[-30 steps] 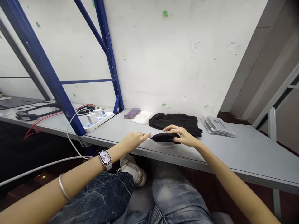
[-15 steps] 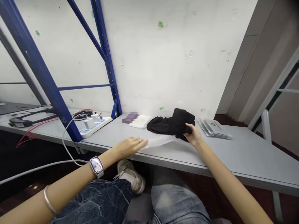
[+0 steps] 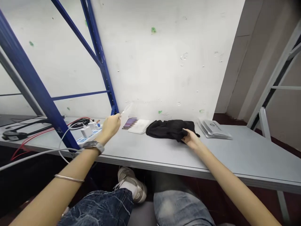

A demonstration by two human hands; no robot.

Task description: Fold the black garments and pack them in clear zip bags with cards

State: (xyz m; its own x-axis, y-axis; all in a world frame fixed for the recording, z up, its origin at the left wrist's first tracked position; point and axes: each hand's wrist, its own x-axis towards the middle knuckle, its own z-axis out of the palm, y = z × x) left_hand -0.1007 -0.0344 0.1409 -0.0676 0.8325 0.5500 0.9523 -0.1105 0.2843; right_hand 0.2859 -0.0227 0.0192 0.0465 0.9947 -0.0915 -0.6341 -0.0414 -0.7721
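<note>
My left hand is raised over the left part of the table, its fingers closed on a thin clear plastic bag that sticks up beyond the fingertips. At the right end of a dark bundle of black cloth, my right hand pinches the near edge between thumb and fingers. The cloth lies loosely folded on the table; I cannot tell what kind of garment it is. Just left of it lies a flat white packet, and beside that a purple item, partly blurred out.
Several frosted printed bags lie stacked to the right of the cloth. On the left stand a blue metal post and a power strip with plugs. A white cable crosses near my left forearm. A white wall rises behind.
My left hand has moved up and left, carrying the plastic bag away from the cloth. The black cloth has sunk flatter, with my right hand still at its right end.
</note>
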